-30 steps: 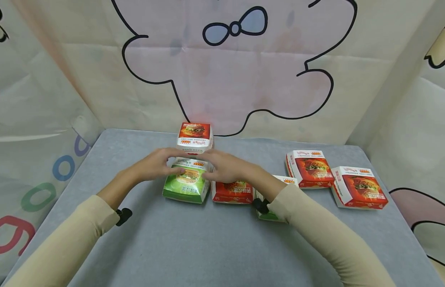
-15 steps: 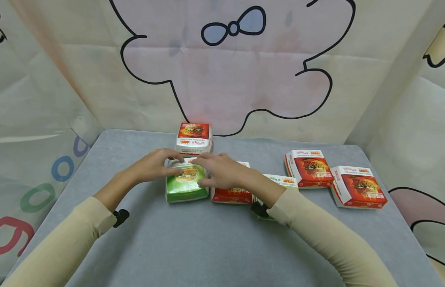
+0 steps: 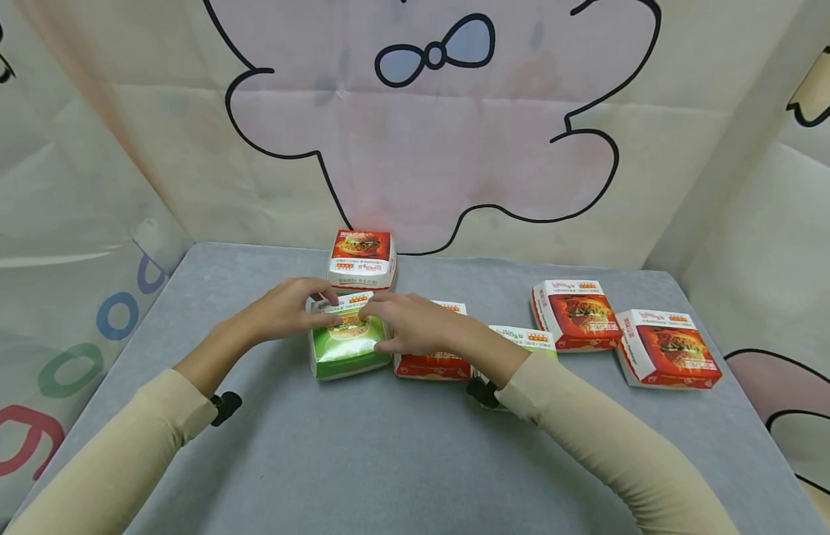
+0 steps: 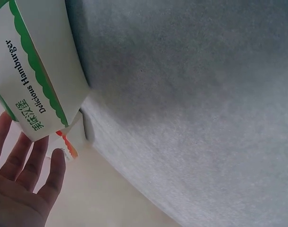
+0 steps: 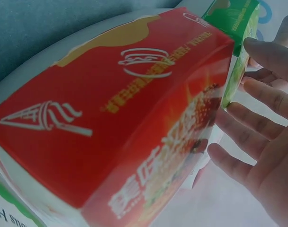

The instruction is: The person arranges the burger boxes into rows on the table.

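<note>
A green burger box (image 3: 348,355) lies on the table, a little skewed, with a hand at each side of its top. My left hand (image 3: 296,309) is at its upper left corner; in the left wrist view, the fingers (image 4: 32,163) stand loosely extended by the white side of the box. From the right, my right hand (image 3: 415,323) reaches over the box's edge with spread fingers. In the right wrist view, those fingers (image 5: 250,118) lie along the green box (image 5: 238,19), beyond a large red box (image 5: 134,109). Neither hand curls round anything.
Behind the green box stands a red-and-white burger box (image 3: 362,260). Beside it on the right is a red box (image 3: 433,365), then another green box (image 3: 538,340) partly hidden by my right forearm. Two red boxes (image 3: 582,316) lie farther right. A printed cloth (image 3: 455,148) hangs behind the table.
The green box has turned counterclockwise and shifted slightly right, its far edge now just below the red-and-white box. My right hand has shifted slightly right; the left hand has hardly moved.
</note>
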The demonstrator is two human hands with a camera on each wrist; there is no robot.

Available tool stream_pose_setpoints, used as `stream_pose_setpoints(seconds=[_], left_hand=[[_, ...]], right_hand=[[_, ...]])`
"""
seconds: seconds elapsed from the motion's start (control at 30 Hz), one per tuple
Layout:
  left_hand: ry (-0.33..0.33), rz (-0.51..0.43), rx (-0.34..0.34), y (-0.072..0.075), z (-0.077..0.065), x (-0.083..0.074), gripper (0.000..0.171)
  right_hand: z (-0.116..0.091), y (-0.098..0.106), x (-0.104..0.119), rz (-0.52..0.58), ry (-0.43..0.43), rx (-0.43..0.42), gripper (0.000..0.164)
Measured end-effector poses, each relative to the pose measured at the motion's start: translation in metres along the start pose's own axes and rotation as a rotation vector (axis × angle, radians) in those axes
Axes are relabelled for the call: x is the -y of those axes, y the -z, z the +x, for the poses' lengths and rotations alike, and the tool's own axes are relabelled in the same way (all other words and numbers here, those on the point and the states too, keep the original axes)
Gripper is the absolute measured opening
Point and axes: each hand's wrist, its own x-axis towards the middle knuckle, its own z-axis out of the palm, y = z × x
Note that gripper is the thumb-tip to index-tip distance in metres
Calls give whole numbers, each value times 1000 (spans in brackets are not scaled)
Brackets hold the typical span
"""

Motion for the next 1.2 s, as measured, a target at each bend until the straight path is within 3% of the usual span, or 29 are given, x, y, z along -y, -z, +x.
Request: stream_pose_setpoints(seconds=[0.2,0.37,0.57,0.77,1.2], left_hand=[[8,-12,-1,-1,1,1,28],[-11,-28,13,-1,1,3,42],[-31,-121,67,-2,0,7,57],[-65,-206,130,-2,-1,8,56],[-37,-215,198,-1,-1,3,50]], right_hand=[[0,-2,-2,-6,7,-2,47],[2,-4,-5,-17,20,-25,49],[2,-6,-8,22,-7,-20,54],[3,-6,-8,62,-34,0,55],[6,-6,-9,83,-34,19,52]])
